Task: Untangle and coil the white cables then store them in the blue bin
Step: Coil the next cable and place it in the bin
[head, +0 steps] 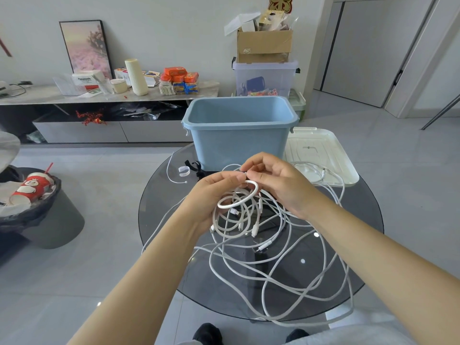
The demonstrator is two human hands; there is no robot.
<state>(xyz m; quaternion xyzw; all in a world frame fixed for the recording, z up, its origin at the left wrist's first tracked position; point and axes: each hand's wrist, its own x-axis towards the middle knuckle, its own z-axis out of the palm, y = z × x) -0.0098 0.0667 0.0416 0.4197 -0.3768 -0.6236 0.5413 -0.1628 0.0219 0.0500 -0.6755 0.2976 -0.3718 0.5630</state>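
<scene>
The left hand (211, 195) hides part of the white cables (249, 220), the blue bin (239, 135) covers the tabletop (361, 220) behind it, and the bottom edge cuts off both arms and the dark shoes (207, 333).

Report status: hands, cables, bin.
Left hand and right hand both gripping small coil. White cables tangled on table. Blue bin open, path clear.

White lid (331, 155) on glass table (361, 220)
</scene>
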